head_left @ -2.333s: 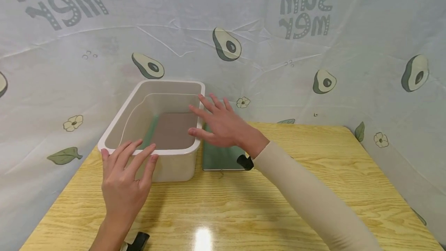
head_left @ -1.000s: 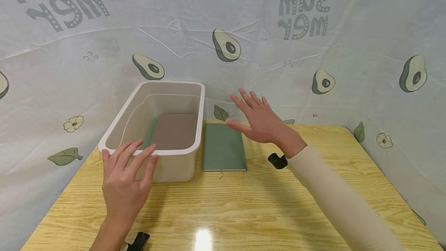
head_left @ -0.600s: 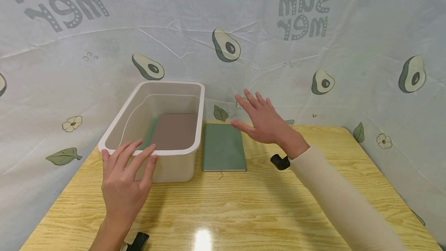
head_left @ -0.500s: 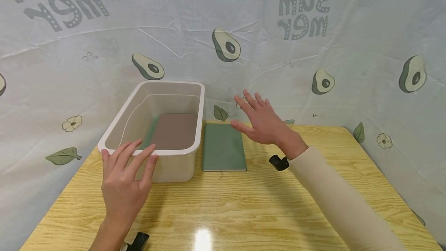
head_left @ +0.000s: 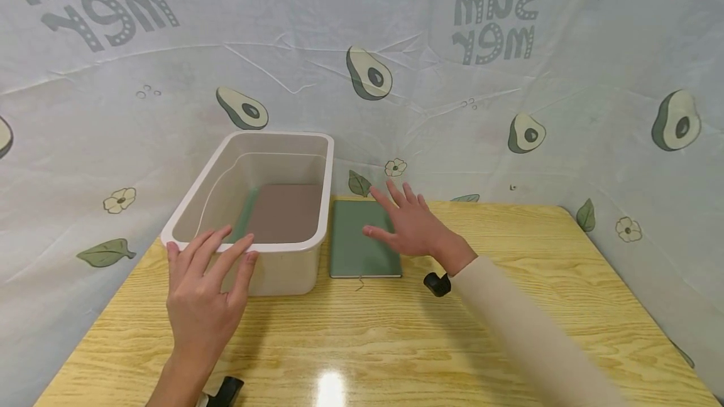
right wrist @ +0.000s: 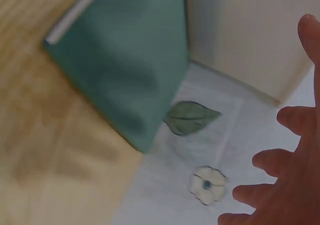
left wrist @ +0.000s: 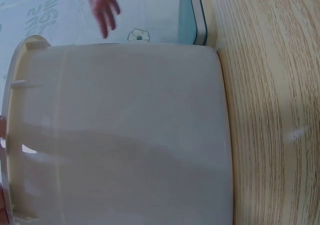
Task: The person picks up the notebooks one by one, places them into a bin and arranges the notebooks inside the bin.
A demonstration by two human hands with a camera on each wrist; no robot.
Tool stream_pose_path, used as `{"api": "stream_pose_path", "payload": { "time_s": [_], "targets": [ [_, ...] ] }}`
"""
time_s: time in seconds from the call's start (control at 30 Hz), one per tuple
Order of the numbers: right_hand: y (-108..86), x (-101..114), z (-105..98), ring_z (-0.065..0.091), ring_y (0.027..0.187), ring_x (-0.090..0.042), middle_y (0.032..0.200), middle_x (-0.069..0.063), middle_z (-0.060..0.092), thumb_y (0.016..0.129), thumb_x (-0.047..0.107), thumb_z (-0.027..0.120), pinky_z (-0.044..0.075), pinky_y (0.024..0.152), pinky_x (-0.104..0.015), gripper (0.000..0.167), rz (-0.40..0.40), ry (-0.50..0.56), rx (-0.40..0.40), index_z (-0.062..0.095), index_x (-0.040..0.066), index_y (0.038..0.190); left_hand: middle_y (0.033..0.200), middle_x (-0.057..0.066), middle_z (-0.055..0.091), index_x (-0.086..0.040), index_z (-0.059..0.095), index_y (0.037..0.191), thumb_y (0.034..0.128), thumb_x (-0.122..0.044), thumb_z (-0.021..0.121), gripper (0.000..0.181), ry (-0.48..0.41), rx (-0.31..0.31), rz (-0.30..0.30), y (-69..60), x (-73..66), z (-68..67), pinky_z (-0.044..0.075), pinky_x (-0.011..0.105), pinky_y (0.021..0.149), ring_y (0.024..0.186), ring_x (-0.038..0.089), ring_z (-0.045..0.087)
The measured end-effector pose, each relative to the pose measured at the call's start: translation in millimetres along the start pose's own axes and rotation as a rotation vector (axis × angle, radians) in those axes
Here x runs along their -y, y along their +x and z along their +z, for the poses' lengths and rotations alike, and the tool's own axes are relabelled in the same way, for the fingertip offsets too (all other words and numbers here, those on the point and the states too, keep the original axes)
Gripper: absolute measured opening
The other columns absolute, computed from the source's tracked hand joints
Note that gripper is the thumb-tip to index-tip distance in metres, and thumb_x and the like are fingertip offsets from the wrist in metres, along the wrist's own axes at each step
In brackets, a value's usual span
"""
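A cream plastic bin (head_left: 283,269) stands at the left of the table. My left hand (head_left: 206,294) rests on its front rim, fingers loosely bent over the edge; in the left wrist view only bits of the fingers show beside the rim. Inside the bin lies a flat brown book-like item (head_left: 285,212), with a green strip (head_left: 243,218) along its left. A green notebook (head_left: 362,237) with a thin cord at its near edge lies flat beside the bin. Above its right side hovers my right hand (head_left: 410,225), fingers spread and holding nothing.
The wood-grain table (head_left: 498,325) extends to the right and toward me. Behind it hangs a pale curtain (head_left: 435,112) printed with avocados, leaves and flowers. Each wrist carries a small black camera mount (head_left: 437,284).
My right hand moved from over the bin's right rim out to the right, paused, then lowered and came back left over the notebook. The left hand stayed on the rim.
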State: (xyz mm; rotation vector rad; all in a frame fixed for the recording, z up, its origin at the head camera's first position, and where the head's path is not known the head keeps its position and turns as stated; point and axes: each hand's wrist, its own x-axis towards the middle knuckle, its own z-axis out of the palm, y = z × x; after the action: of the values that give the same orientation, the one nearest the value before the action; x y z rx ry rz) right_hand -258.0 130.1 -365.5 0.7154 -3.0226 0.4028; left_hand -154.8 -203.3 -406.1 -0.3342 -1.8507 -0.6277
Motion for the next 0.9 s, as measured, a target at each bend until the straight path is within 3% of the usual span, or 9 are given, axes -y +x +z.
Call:
{"api": "stream_pose_path", "payload": {
  "time_s": [0.17, 0.37, 0.53, 0.9],
  "targets": [
    [2.2, 0.6, 22.1, 0.004, 0.163, -0.057, 0.18, -0.021, 0.004, 0.107, 0.061, 0.051, 0.012, 0.126, -0.076, 0.082, 0.021, 0.042, 0.064, 0.018, 0.025, 0.172, 0.121, 0.02, 0.078, -0.011, 0.084, 0.11, 0.1073, -0.047, 0.06, 0.043, -0.002, 0.0, -0.006, -0.4, -0.2, -0.1, 0.023, 0.081, 0.12, 0.121, 0.044, 0.065],
    [3.4, 1.6, 41.8, 0.006, 0.161, -0.06, 0.179, -0.024, 0.001, 0.108, 0.062, 0.047, 0.015, 0.125, -0.077, 0.08, 0.041, 0.021, 0.176, 0.017, 0.025, 0.172, 0.121, 0.019, 0.078, -0.011, 0.084, 0.109, 0.1071, -0.048, 0.06, 0.045, -0.005, -0.002, -0.014, -1.6, -0.8, 0.1, 0.023, 0.082, 0.119, 0.123, 0.043, 0.065],
    [4.4, 2.0, 54.0, 0.004, 0.163, -0.056, 0.179, -0.021, -0.004, 0.107, 0.066, 0.046, 0.014, 0.127, -0.074, 0.08, 0.105, 0.018, 0.257, 0.014, 0.031, 0.172, 0.121, 0.02, 0.078, -0.01, 0.084, 0.109, 0.107, -0.047, 0.06, 0.044, -0.007, 0.0, -0.008, -1.3, -0.5, 0.3, 0.022, 0.081, 0.12, 0.122, 0.044, 0.065],
    [5.1, 1.2, 66.5, 0.01, 0.164, -0.052, 0.177, -0.028, -0.005, 0.106, 0.067, 0.046, 0.016, 0.131, -0.066, 0.079, 0.18, 0.013, 0.311, 0.016, 0.035, 0.171, 0.12, 0.019, 0.078, -0.011, 0.084, 0.11, 0.1072, -0.047, 0.06, 0.043, -0.009, 0.004, -0.008, 0.7, -0.3, -0.1, 0.022, 0.08, 0.121, 0.12, 0.045, 0.066]
  ]
}}
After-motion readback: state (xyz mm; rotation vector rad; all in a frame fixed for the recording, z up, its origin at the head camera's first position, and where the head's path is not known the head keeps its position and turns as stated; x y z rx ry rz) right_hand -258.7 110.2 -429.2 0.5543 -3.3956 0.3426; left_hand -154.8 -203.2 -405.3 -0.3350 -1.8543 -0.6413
